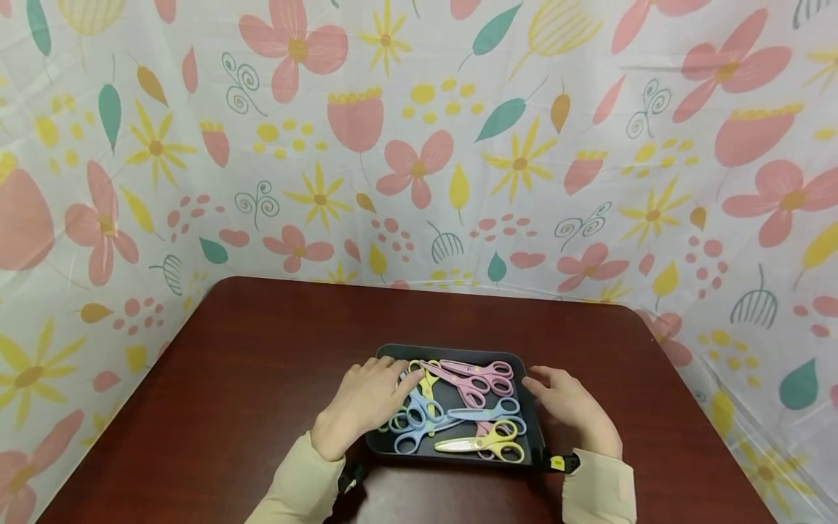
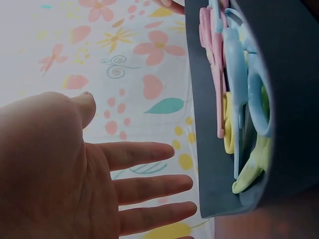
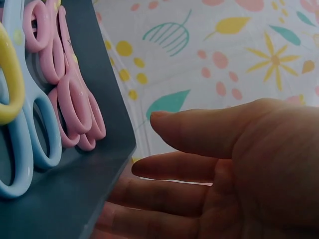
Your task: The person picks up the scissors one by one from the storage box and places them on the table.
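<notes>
A dark grey tray [image 1: 452,351] holds several pairs of scissors on the table. Pink scissors [image 1: 456,377] lie toward its far side, blue scissors [image 1: 473,415] around the middle, and yellow scissors [image 1: 486,441] near the front right. In the left wrist view, light green scissors [image 2: 253,167] show at one end. My left hand [image 1: 368,397] is at the tray's left side, fingers extended and partly covering that edge in the head view. Beside the right wall is my right hand [image 1: 576,407], thumb and fingers loosely bent around nothing. Its lower fingers [image 3: 154,194] reach close to the tray's outer wall; contact is unclear.
A dark reddish-brown table [image 1: 275,349] with rounded far corners supports the tray. Behind and beside it hangs a white curtain [image 1: 419,94] printed with flowers and leaves. Black wrist straps [image 1: 564,462] show below the hands, close to the tray's front corners.
</notes>
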